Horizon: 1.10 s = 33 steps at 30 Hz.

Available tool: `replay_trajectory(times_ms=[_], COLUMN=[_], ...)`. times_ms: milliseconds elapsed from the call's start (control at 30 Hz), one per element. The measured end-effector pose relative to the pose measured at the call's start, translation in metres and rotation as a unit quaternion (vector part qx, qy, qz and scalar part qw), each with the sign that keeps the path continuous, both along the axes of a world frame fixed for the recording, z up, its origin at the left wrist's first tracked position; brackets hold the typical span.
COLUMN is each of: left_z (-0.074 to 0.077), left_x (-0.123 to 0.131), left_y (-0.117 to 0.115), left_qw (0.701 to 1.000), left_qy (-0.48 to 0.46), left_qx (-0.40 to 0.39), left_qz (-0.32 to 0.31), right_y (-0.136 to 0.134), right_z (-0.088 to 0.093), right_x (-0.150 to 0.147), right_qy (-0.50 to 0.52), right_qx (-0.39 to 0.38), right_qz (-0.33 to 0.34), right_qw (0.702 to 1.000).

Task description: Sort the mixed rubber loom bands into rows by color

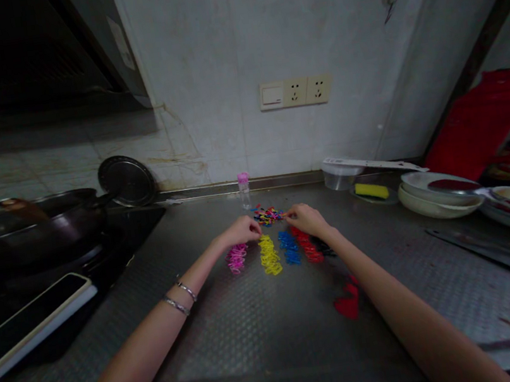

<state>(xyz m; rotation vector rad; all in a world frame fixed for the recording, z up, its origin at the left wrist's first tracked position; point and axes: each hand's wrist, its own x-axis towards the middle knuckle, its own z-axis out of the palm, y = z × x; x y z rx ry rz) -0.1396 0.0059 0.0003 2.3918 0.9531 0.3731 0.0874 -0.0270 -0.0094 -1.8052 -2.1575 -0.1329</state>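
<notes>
Mixed loop-like bits (269, 216): 12 o'clock | left hand (244, 229), bits' 8, right hand (305, 217), 3: both curled, can't tell if gripping | colour rows (270, 255): bits' 6, likely spaced against mixing

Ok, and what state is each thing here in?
Mixed pile: loose, colours jumbled
Colour rows: separate, one colour each
Left hand: fingers curled
Right hand: fingertips at pile
Bottle: upright, capped
Pan: uncovered
Metal disc: propped upright
Sockets: nothing plugged in
Dishes: stacked
Sponge: lying flat
</notes>
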Motion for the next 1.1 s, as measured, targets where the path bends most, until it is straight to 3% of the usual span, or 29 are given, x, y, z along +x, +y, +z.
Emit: replay_trajectory(times_ms=[233, 367, 533, 667, 867, 1100], left_z=[-0.002, -0.001, -0.015, -0.025, -0.032, -0.035], left_x=[-0.006, -0.018, -0.031, -0.038, -0.041, -0.042], left_y=[0.002, 0.014, 0.027, 0.030, 0.032, 0.033], left_qw=[0.999, 0.993, 0.966, 0.939, 0.921, 0.923], left_qy=[-0.036, -0.075, -0.136, -0.197, -0.244, -0.244], left_qx=[-0.036, -0.034, -0.053, -0.087, -0.113, -0.107], left_qz=[0.000, 0.083, 0.216, 0.267, 0.282, 0.277], right_y=[-0.001, -0.001, 0.002, 0.010, 0.026, 0.032], right_z=[0.000, -0.001, 0.000, 0.006, 0.016, 0.009], right_x=[0.000, 0.001, -0.005, -0.015, -0.026, -0.028], right_qy=[0.002, 0.003, 0.025, 0.008, -0.049, -0.070], right_qx=[-0.004, -0.001, 0.010, -0.013, -0.061, -0.060], right_qz=[-0.005, 0.009, 0.024, 0.037, 0.043, 0.024], right_qw=[1.000, 1.000, 0.999, 0.999, 0.996, 0.995])
